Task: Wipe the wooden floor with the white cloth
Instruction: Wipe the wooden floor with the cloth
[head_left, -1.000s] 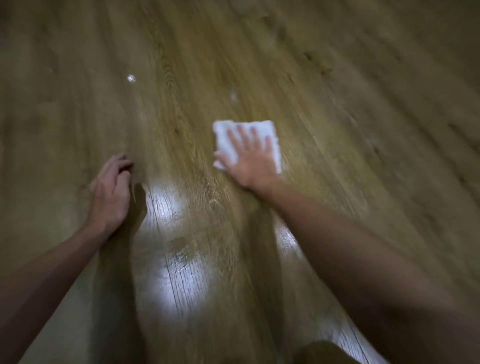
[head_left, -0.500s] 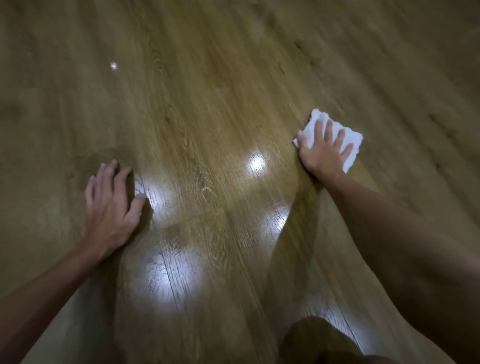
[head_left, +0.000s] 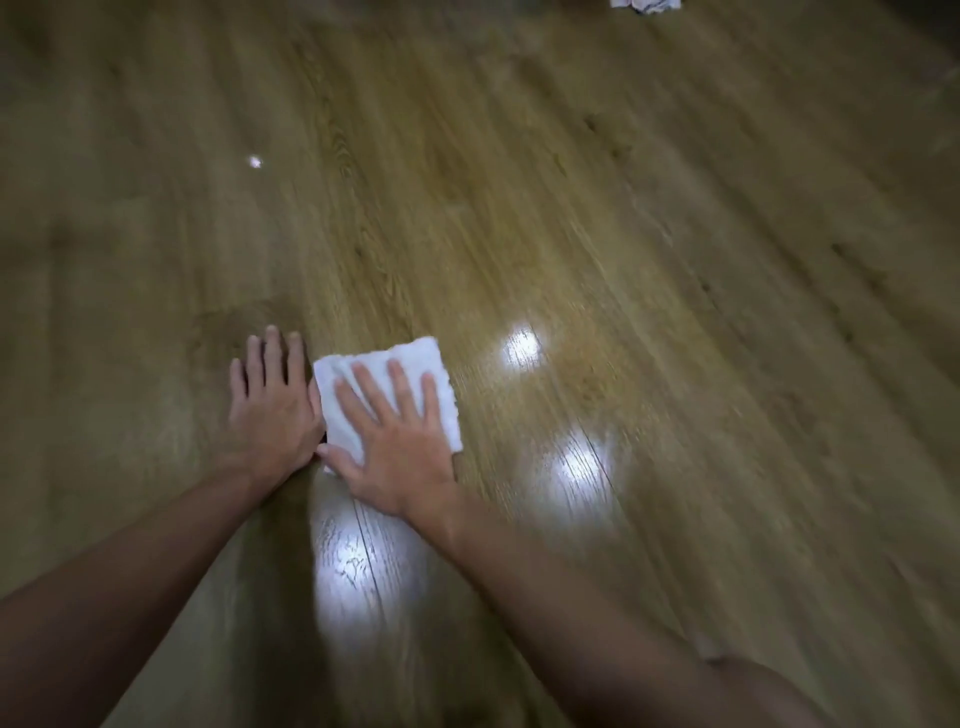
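Note:
A folded white cloth (head_left: 415, 364) lies flat on the wooden floor (head_left: 649, 260) near the middle of the head view. My right hand (head_left: 395, 441) presses down on it with straight, spread fingers and covers its lower half. Just left of the cloth, my left hand (head_left: 270, 410) rests flat on the bare boards, fingers straight, its edge touching or almost touching the cloth.
Bright light reflections shine on the glossy boards to the right of the cloth and just below my hands. A small white speck (head_left: 254, 162) lies on the floor at upper left. A pale crumpled object (head_left: 644, 4) shows at the top edge.
My right hand has slid the cloth from the right back to the left, up against my left hand. The left hand has stayed planted on the floor.

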